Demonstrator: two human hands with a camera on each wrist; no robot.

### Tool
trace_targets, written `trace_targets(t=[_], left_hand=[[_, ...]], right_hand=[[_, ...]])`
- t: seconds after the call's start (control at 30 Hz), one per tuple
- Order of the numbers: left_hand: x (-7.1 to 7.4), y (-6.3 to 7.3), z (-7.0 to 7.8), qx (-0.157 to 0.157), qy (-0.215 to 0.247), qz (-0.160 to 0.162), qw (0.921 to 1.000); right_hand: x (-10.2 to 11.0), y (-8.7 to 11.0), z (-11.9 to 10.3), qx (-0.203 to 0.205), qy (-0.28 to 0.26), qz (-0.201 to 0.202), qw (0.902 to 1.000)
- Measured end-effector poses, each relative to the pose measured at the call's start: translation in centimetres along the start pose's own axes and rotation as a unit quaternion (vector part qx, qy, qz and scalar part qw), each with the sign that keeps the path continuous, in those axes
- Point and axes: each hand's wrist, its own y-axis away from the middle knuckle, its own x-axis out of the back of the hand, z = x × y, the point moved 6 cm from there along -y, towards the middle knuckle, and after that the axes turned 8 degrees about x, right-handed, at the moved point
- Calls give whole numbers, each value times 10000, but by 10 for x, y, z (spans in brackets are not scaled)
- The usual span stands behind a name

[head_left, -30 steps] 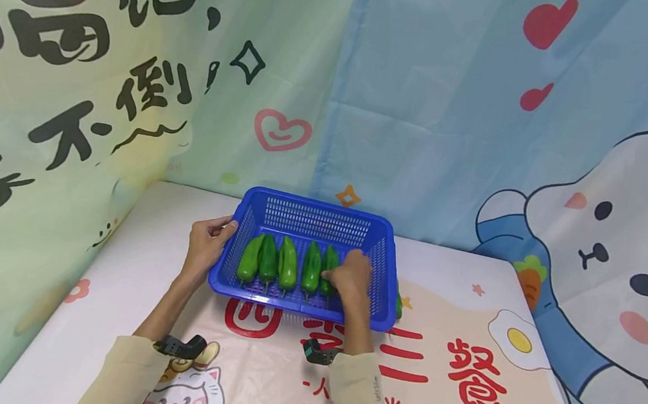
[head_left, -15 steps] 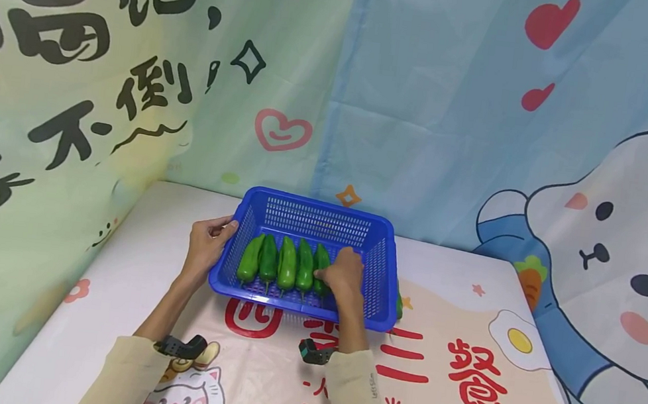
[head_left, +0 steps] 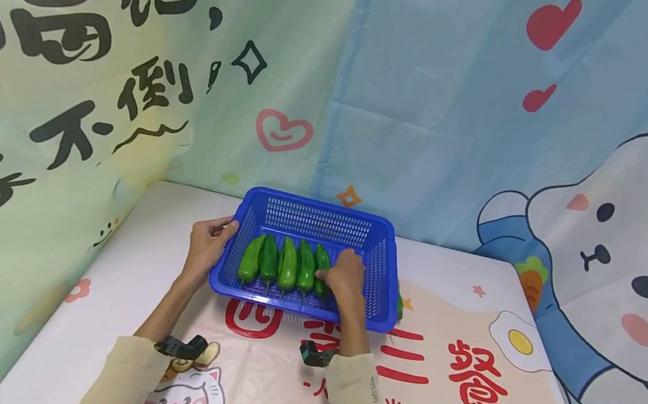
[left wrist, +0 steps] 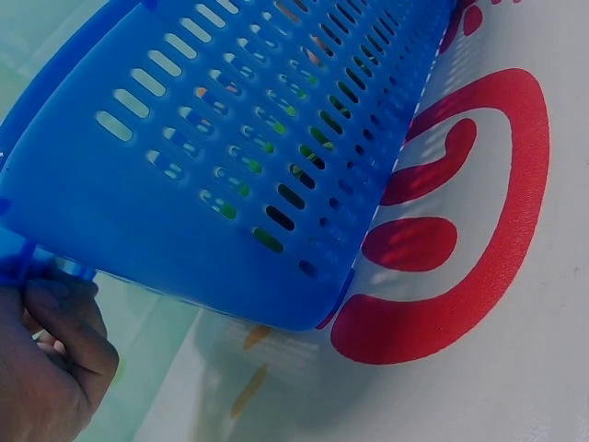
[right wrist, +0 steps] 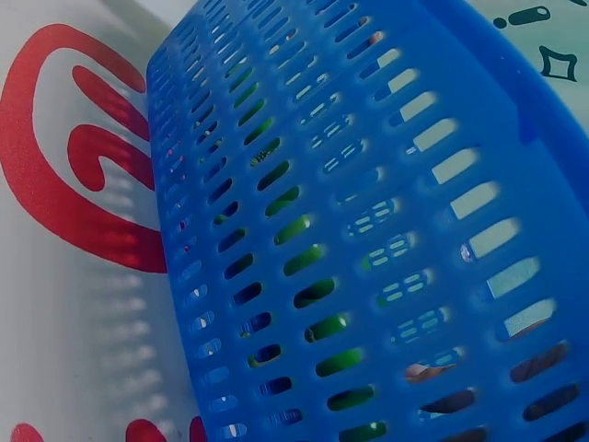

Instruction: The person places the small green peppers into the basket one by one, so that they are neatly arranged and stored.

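Note:
A blue plastic basket (head_left: pixel 383 235) with slotted walls stands on the table. Several green peppers (head_left: pixel 288 264) lie side by side in its left and middle part, stems toward the person. My left hand (head_left: pixel 207 245) pinches the basket's left rim; the left wrist view shows those curled fingers (left wrist: pixel 69 336) at the basket's corner. Inside the basket, my right hand (head_left: pixel 347 274) holds the rightmost pepper (head_left: pixel 323 265), thumb over it, the other fingers partly hidden. From the right wrist, the basket wall (right wrist: pixel 304 221) blocks most of that hand, and green shows through its slots.
Another green thing (head_left: pixel 399 304), mostly hidden, lies on the table just right of the basket. The table (head_left: pixel 448 269) bears a printed cloth with red characters. Fabric backdrops (head_left: pixel 431 107) rise behind and at the left.
My right hand has moved slightly left within the basket, and the two rightmost peppers have shifted left, closing the gap to the others. My left hand stays at the rim.

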Motion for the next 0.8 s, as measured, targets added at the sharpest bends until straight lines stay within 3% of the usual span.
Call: trace_targets(t=[0.2, 0.47, 0.8], left_hand=[[0, -1, 0, -19, -3, 12, 10000], [0, 0, 0, -29, 38, -9, 10000], [1, -1, -1, -21, -9, -3, 10000]], right_hand=[[21, 18, -14, 119, -156, 119, 9997], [17, 8, -2, -5, -256, 64, 9997], [93, 73, -56, -143, -751, 112, 9970]])
